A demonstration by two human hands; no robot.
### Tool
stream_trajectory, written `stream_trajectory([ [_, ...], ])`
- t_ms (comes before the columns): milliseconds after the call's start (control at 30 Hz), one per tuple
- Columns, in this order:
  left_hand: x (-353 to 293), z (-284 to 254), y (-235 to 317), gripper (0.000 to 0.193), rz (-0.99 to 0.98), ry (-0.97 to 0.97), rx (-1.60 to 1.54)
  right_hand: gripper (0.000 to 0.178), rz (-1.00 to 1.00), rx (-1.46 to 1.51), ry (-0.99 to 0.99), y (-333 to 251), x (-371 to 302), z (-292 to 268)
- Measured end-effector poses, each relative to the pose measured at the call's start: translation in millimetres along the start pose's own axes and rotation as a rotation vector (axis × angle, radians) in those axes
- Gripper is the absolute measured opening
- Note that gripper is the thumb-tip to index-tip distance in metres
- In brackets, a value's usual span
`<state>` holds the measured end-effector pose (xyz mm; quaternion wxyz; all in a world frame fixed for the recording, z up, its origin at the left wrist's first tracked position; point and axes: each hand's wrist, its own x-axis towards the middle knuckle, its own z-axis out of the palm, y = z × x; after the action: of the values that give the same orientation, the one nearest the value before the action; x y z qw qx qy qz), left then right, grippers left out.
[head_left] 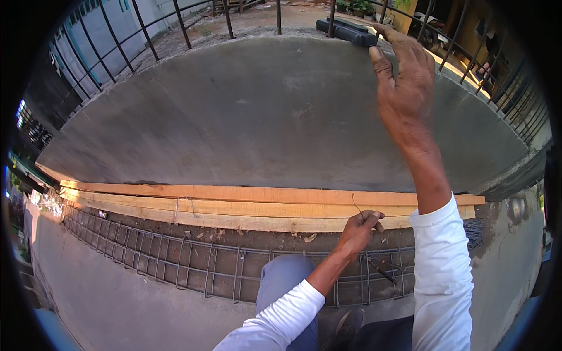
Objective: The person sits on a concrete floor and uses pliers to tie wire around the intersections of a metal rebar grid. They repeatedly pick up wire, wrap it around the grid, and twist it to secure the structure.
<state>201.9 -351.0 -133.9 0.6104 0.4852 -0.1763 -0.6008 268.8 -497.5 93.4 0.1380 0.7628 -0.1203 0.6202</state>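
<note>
Left hand [359, 230] pinching thin dark bent metal wire [355, 203] by long orange-yellow wooden planks [263, 209]. Right hand [407, 79] spread loosely at black oblong object [346, 33] atop smooth grey concrete wall [275, 117]; contact unclear.

Planks [263, 209] lie between wall [281, 117] and rebar cage [212, 245] — bars [182, 23] along wall's top.

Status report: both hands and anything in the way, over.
Left hand pinching thin wire. Right hand open by black object, contact unclear. Fence bars close by.
</note>
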Motion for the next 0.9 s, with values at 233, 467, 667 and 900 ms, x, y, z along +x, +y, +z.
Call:
stream_trajectory([
  [233,11.8,-12.5,-3.9,0.032,0.056,-0.050,0.142,0.027,0.840,0.448,-1.088,-5.0,-148.4,-122.4],
  [467,16.3,-10.7,-38.8,0.029,0.154,-0.111,0.363,0.027,1.208,0.541,-0.939,-25.6,-227.5,-151.5],
  [667,-4.4,-15.3,-0.9,0.036,0.075,-0.231,0.477,0.026,1.687,0.766,-0.399,-16.3,-218.8,-152.8],
  [900,-26.0,-16.4,-8.4,0.042,0.059,-0.384,0.582,0.030,1.771,0.891,0.050,10.1,-238.5,-173.2],
])
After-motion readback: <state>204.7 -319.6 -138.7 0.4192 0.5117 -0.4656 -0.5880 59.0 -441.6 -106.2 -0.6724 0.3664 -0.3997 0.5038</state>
